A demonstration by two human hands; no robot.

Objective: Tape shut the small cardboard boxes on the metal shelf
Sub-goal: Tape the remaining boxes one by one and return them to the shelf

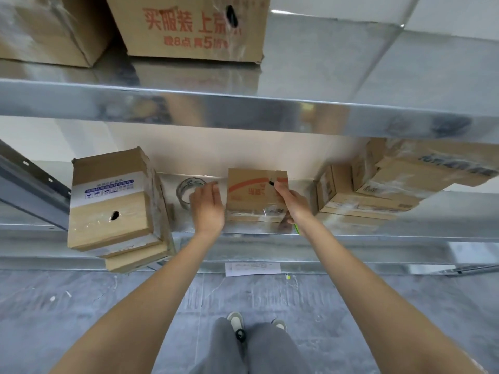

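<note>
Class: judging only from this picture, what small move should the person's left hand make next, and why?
Probably grip the tape roll: the left hand lies open right beside it, while the right hand holds the small box.

Single head-worn wide-angle view, aimed forward and steeply down from standing height. Close to the metal shelf [351,236], both forearms reaching in from the bottom edge toward the middle tier. Upper tier [243,109] crossing the top of the frame, seen from slightly above its front lip. Floor [81,306] and shoes [237,323] directly below, at bottom centre. Straight edges bowed by lens distortion toward the margins. No second view for overlap.
</note>
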